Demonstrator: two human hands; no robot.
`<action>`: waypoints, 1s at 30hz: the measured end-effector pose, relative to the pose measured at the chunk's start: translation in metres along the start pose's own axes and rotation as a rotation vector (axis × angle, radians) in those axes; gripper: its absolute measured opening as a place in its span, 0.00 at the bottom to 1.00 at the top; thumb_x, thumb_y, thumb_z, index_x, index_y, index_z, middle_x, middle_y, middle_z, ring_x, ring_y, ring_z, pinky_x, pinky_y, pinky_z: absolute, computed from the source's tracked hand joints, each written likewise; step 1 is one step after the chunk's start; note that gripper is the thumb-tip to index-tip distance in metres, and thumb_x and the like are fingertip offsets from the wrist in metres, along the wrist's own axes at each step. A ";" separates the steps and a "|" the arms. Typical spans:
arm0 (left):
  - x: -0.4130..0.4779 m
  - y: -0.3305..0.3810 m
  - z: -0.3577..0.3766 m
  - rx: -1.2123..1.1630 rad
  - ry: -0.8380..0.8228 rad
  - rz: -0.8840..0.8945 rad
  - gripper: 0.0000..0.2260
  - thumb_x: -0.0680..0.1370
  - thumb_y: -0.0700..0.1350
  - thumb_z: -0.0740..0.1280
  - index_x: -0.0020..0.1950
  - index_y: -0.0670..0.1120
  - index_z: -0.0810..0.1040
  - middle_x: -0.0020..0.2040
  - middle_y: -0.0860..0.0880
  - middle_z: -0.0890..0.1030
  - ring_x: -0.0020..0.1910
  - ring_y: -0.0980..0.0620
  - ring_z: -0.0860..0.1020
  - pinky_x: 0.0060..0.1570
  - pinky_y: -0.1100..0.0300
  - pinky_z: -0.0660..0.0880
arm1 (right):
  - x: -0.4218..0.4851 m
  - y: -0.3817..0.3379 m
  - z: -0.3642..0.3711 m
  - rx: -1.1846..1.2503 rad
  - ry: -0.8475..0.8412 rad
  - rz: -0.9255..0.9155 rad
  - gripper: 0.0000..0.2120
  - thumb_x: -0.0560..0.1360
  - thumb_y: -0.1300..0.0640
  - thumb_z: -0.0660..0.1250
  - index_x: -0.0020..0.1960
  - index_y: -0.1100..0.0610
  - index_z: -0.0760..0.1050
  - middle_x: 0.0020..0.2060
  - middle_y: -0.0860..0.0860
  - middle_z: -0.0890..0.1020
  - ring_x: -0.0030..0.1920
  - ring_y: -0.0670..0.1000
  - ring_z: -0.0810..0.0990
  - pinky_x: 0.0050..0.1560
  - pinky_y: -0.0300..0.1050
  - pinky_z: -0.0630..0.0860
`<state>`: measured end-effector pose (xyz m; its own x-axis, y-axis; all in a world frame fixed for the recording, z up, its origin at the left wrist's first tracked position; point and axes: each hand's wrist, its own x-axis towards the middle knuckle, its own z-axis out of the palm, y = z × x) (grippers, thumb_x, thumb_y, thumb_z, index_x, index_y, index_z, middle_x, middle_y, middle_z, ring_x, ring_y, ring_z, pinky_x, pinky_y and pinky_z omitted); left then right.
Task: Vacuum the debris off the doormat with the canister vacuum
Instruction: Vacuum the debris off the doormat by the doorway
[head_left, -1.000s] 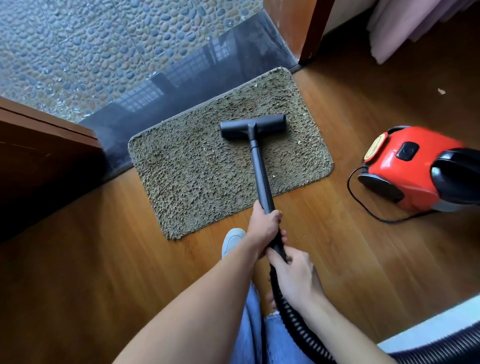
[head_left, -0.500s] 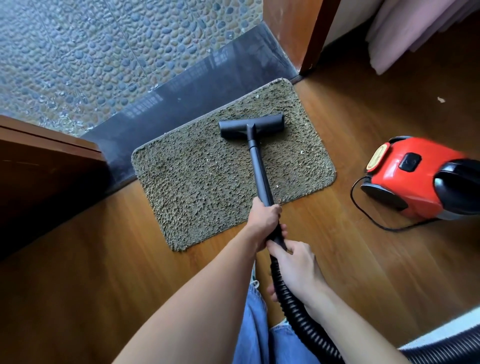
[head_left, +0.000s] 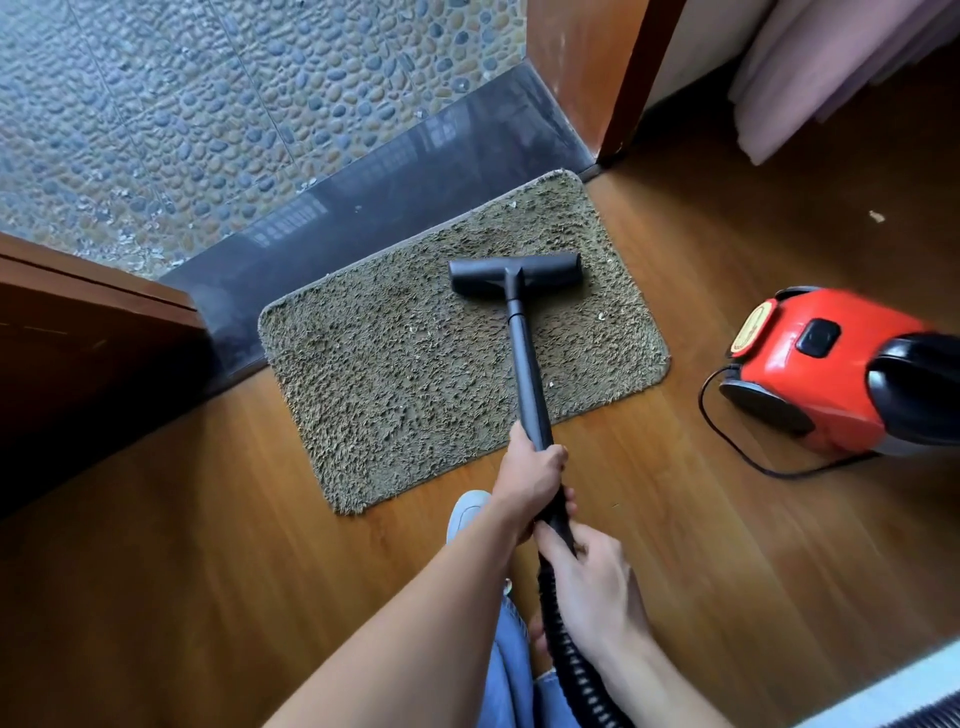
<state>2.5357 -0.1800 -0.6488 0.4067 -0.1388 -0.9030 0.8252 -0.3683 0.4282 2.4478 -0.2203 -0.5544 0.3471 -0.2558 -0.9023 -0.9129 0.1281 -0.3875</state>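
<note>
**Nozzle inches toward the sill; specks remain on the mat**

My left hand (head_left: 530, 475) is clenched round the black wand (head_left: 525, 374). My right hand (head_left: 592, 587) grasps the handle end just above the ribbed hose (head_left: 571, 670). Over the past second the floor nozzle (head_left: 514, 273) has crept only slightly toward the dark threshold (head_left: 363, 218), staying flat on the right half of the brown doormat (head_left: 395, 384). The mat lies against that threshold on the wood floor (head_left: 156, 571). The red canister vacuum (head_left: 815, 374) sits apart to its right. Pale specks (head_left: 602, 315) lie on the pile beside and behind the nozzle. I judge the job to be mid-pass, with the left half and the near edge yet to be covered.
</note>
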 end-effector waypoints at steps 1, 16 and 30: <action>0.007 0.009 0.000 0.014 -0.005 0.017 0.08 0.81 0.36 0.61 0.56 0.43 0.62 0.43 0.41 0.70 0.24 0.50 0.72 0.21 0.60 0.72 | 0.007 -0.006 0.001 0.025 0.013 -0.011 0.15 0.82 0.50 0.66 0.40 0.57 0.78 0.23 0.56 0.79 0.21 0.58 0.81 0.21 0.44 0.75; 0.087 0.110 -0.011 -0.149 -0.029 0.168 0.08 0.80 0.35 0.66 0.53 0.42 0.68 0.38 0.43 0.73 0.22 0.51 0.72 0.21 0.61 0.72 | 0.097 -0.100 0.001 0.113 0.078 -0.121 0.13 0.80 0.49 0.67 0.41 0.56 0.76 0.27 0.55 0.80 0.25 0.61 0.84 0.27 0.54 0.82; 0.064 0.042 -0.010 -0.206 -0.039 0.121 0.07 0.80 0.36 0.67 0.52 0.43 0.70 0.39 0.42 0.75 0.24 0.50 0.74 0.24 0.59 0.74 | 0.078 -0.027 0.007 0.078 0.032 -0.102 0.07 0.74 0.53 0.73 0.47 0.53 0.76 0.24 0.52 0.81 0.25 0.59 0.84 0.28 0.55 0.83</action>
<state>2.6001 -0.1951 -0.6882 0.4956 -0.2075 -0.8434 0.8354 -0.1519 0.5283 2.5006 -0.2373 -0.6154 0.4292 -0.3018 -0.8513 -0.8531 0.1741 -0.4918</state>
